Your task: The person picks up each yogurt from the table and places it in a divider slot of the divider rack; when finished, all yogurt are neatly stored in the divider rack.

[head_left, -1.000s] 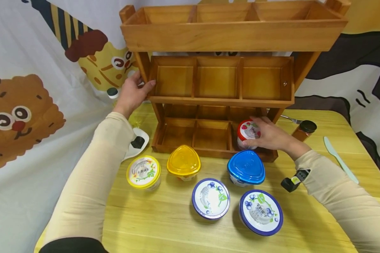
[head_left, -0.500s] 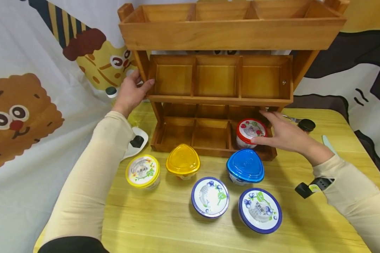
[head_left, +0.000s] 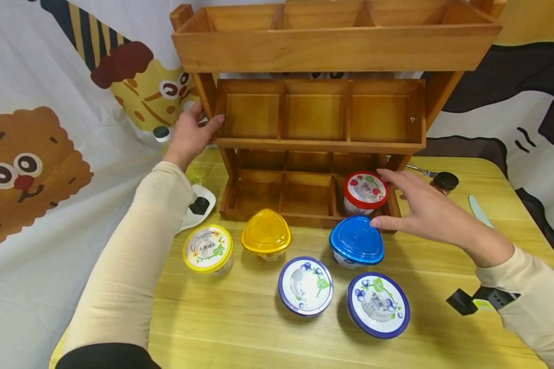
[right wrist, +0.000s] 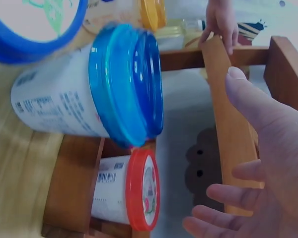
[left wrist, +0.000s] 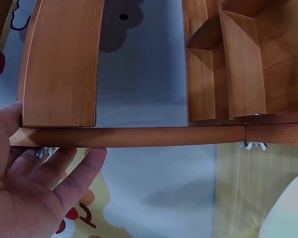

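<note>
A three-tier wooden shelf (head_left: 337, 50) stands at the back of the table. My left hand (head_left: 191, 134) grips its left upright by the middle tier, thumb on one side and fingers on the other, as the left wrist view (left wrist: 44, 183) also shows. A red-lidded cup (head_left: 365, 190) sits upright in the bottom tier's right compartment. Just right of that cup, my right hand (head_left: 424, 210) is apart from it, fingers spread and holding nothing. Its thumb lies over the edge of a blue-lidded cup (head_left: 356, 237) in the head view; whether they touch I cannot tell.
On the table stand a yellow-lidded round cup (head_left: 208, 248), an orange-lidded cup (head_left: 266, 231) and two purple-rimmed cups (head_left: 306, 287). A white dish (head_left: 203, 207) lies left. A dark-capped jar (head_left: 444, 182), a fork (head_left: 420, 170) and a pale green knife (head_left: 480, 211) lie right.
My right hand has let go of the red-lidded cup and drawn back to the right and toward me, fingers opening. The cup stays in the compartment. My left hand has kept its hold.
</note>
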Available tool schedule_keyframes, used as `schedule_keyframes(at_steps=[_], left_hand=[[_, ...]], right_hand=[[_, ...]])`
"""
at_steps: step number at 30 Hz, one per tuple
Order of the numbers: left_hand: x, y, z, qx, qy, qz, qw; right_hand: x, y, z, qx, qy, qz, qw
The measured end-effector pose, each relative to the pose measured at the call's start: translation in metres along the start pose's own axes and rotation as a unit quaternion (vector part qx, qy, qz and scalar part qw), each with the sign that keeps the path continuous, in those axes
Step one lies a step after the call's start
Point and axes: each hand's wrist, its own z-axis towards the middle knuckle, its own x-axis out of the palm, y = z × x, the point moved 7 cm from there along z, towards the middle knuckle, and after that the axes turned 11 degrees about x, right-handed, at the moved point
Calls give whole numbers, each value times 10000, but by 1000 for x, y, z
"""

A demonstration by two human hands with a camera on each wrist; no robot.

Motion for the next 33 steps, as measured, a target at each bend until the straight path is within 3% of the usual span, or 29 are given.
schedule_keyframes(at_steps=[9,13,24,33], left_hand=[[0,1,-1,-13,-13,-25,10000],[0,1,-1,-10,-21,-39,10000],[0,0,1,-24,-21,8,10000],[0,0,0,9,-41,-3,10000]], right_hand=[[18,11,-18,-331,444,271,9981],[29,8,-22,-238,690,479,9962],[56,3,-26,-362,970,827,9912],[65,5,-23,-517,1160,1020,9866]])
